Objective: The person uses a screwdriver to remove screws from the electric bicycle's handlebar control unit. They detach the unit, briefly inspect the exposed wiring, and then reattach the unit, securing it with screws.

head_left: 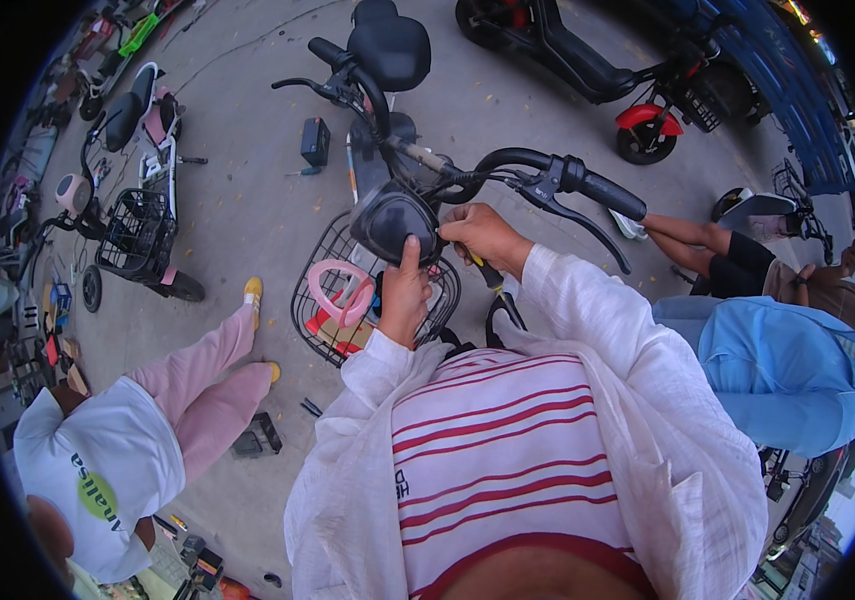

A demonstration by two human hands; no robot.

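A black headlight housing (394, 224) sits at the front of an electric bike's handlebar (512, 158), above a black wire basket (305, 300). My left hand (406, 297) rests against the housing's near side, thumb extended on its face, its other fingers mostly hidden. Close to the housing's right edge, my right hand (487, 236) is closed, thumb and forefinger pinched together. From under it sticks the yellow-and-black handle of what looks like a screwdriver (487, 272). A pink ring-shaped plastic part (323, 296) lies in the basket beside red and cardboard-coloured pieces.
A person in pink trousers (209, 408) stands at left, another in a blue top (782, 365) at right. A black box-shaped battery (315, 142) is on the ground. A bike with a basket (135, 232) stands left; a scooter with a red fender (647, 120) is far right.
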